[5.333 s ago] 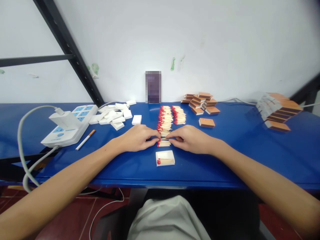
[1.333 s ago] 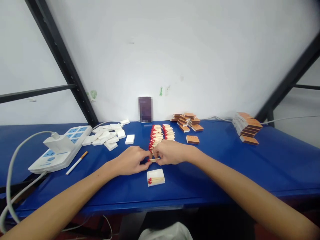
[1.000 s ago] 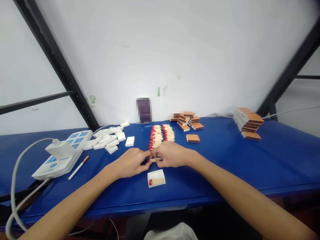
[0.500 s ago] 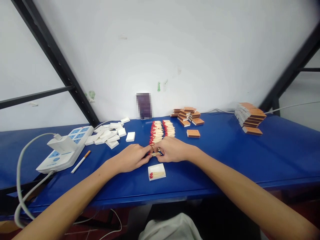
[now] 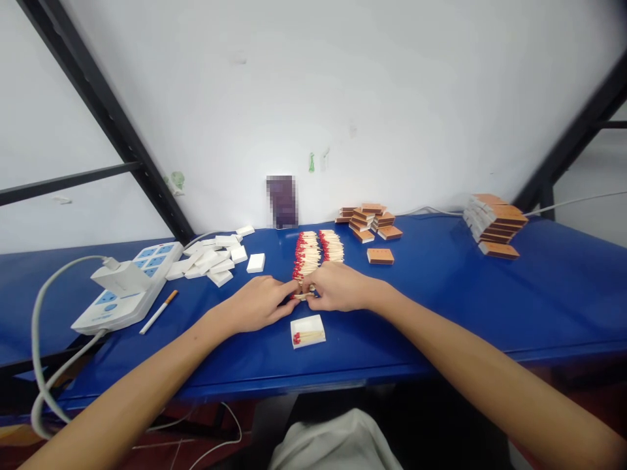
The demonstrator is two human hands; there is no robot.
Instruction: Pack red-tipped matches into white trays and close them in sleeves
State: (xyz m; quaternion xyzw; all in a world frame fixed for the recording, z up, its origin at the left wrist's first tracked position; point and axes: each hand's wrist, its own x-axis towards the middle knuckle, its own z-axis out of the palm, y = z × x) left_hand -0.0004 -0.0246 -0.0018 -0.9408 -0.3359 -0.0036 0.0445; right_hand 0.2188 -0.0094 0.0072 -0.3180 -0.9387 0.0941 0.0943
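On the blue table (image 5: 441, 307) lie two rows of red-tipped matches (image 5: 316, 251). At their near end my left hand (image 5: 257, 303) and my right hand (image 5: 336, 287) meet, fingers pinched together on a small bundle of matches (image 5: 304, 296). Just in front of the hands sits an open white matchbox tray (image 5: 307, 331) with a few matches in it.
White empty trays (image 5: 215, 258) lie heaped at the left, beside a white power strip (image 5: 130, 287) with a plug and grey cable, and a cigarette (image 5: 159, 312). Orange matchbox sleeves (image 5: 369, 222) are stacked behind; one (image 5: 381, 256) lies alone. Another stack (image 5: 494, 228) stands far right.
Both hands have stayed at the near end of the match rows, pinching matches together. Only the camera view has shifted; the tray still holds a few matches.
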